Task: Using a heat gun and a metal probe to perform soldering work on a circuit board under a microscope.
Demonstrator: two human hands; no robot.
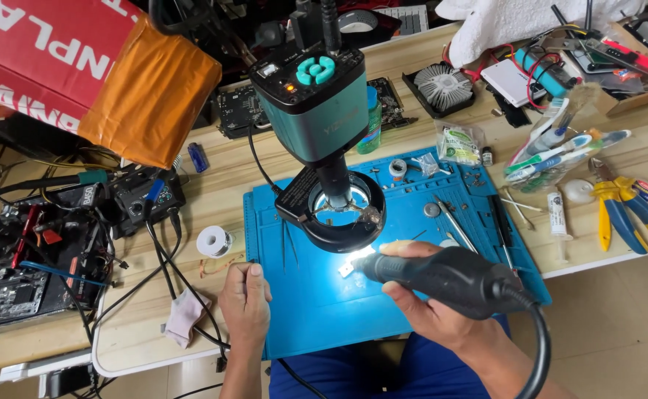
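Tool: black rotary tool (442, 279), fat ribbed body w/ thick black cord off its right end, tip lit over blue mat (316, 295), near-centre.
R hand (431, 310): fingers wrapped round tool.
L hand (244, 301): clenched in a loose fist, resting on mat's left edge, holds nothing.
Chip (346, 269): 1 small white piece at tool tip.
Microscope (316, 111): 1, teal, ring light (331, 210) under it.
Pliers (623, 210): 2 pairs, yellow/blue, far right.

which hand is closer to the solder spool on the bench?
Left. The left hand rests closed at the blue mat's left edge, just below-right of the solder spool. The right hand, holding the black rotary tool, is across the mat.
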